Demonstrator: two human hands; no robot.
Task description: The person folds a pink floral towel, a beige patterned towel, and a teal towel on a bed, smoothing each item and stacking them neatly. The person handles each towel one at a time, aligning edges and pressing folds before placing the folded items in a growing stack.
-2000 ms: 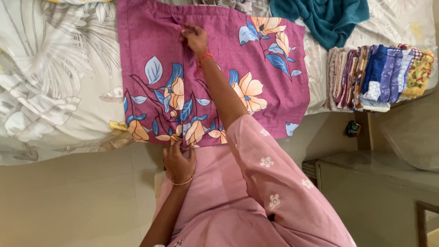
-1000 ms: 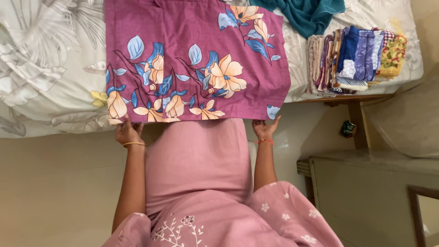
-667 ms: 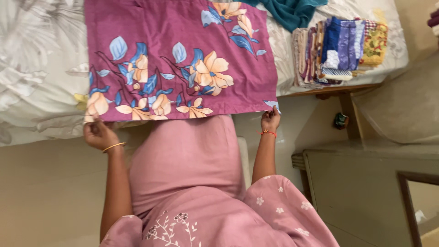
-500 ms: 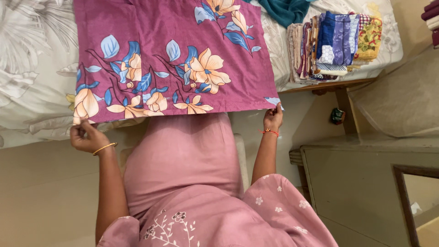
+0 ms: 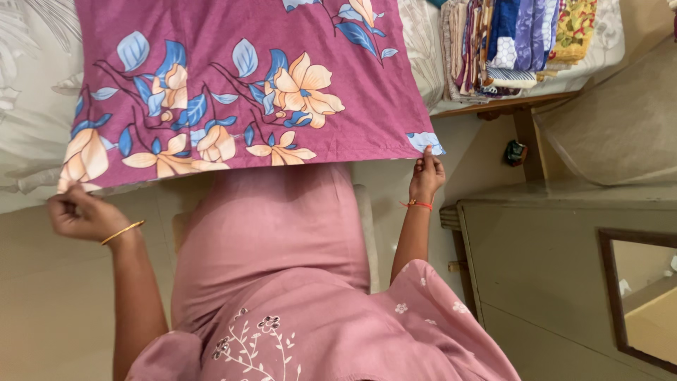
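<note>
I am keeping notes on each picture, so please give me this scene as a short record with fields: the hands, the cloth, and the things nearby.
left hand: left hand pinches the near left corner of the cloth
right hand: right hand pinches the near right corner
cloth: magenta floral cloth, spread flat over the bed, near edge held taut
bed: pale leaf-print sheet
nearby: stack of folded cloths at the bed's right end; grey cabinet beside the person

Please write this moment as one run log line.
left hand: grips corner of magenta floral cloth | right hand: grips other near corner | cloth: on bed
</note>
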